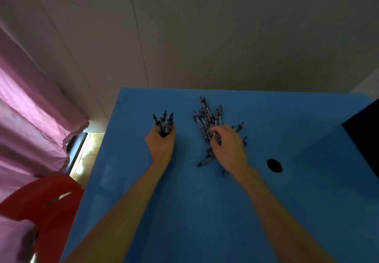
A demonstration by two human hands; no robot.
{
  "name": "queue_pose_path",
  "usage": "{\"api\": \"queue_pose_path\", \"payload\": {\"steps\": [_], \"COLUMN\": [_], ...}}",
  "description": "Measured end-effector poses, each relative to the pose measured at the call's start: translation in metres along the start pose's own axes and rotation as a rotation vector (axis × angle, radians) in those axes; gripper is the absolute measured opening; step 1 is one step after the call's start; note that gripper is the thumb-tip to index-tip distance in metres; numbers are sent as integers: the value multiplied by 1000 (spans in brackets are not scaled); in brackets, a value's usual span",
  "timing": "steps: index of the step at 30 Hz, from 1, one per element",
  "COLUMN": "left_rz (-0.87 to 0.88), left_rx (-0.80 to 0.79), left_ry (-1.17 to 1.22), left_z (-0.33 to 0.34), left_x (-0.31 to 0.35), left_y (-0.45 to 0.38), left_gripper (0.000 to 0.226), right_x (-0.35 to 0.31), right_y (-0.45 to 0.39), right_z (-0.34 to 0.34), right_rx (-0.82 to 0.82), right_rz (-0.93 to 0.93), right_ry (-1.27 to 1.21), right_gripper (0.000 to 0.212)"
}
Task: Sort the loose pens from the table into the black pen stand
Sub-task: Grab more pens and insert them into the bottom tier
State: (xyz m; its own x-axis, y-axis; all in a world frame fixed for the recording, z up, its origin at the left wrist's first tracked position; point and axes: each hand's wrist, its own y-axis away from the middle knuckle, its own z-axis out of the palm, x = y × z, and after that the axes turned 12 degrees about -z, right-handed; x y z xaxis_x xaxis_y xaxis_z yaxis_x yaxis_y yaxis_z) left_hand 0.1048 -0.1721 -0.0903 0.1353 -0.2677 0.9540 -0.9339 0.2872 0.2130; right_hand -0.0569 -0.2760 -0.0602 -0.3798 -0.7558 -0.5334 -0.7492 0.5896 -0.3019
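The wall (205, 26) fills the upper part of the view, pale and panelled, rising directly behind the table. The table (194, 211) is blue and serves as the reference for all that follows; its far edge meets the wall. A pink curtain (30, 108) hangs off the table's left side. A red chair (41, 207) stands below the curtain, beside the table's near left edge. A dark object (367, 139) overlaps the table's right edge; its nature cannot be told.

Both forearms reach from the near edge toward the table's far half. The pile of pens (207, 121) lies loose on the table, right of centre in the far half, pens crossing one another and spreading from near the far edge down toward the right wrist. The right hand (229, 147) rests over the near part of this pile, fingers curled downward with fingertips among the pens; it appears to pinch a pen, but the grip is dim and I cannot tell for certain. The left hand (161, 143) is on the table to the left of the pile, apart from it, fingers wrapped closed around the pen stand (163, 133), of which only a dark rim shows inside the fist. A bunch of pens (164, 119) stands upright from it, fanning out above the knuckles. A small dark round hole (274, 165) sits in the table surface to the right of the right wrist.
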Motion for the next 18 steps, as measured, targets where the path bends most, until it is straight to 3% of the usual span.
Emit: {"api": "queue_pose_path", "payload": {"steps": [7,12,18], "left_rz": [21,34,41], "left_rx": [-64,-106,-375], "left_ry": [-87,-258,-342], "left_z": [-14,-17,-11], "left_x": [5,37,79], "left_y": [4,24,56], "left_gripper": [42,46,21], "right_x": [-8,-18,-21], "right_y": [4,11,35], "right_z": [-9,-35,-91], "right_rx": [7,0,4], "right_rz": [16,52,157], "right_ry": [-8,-4,-1], "right_gripper": [26,25,23]}}
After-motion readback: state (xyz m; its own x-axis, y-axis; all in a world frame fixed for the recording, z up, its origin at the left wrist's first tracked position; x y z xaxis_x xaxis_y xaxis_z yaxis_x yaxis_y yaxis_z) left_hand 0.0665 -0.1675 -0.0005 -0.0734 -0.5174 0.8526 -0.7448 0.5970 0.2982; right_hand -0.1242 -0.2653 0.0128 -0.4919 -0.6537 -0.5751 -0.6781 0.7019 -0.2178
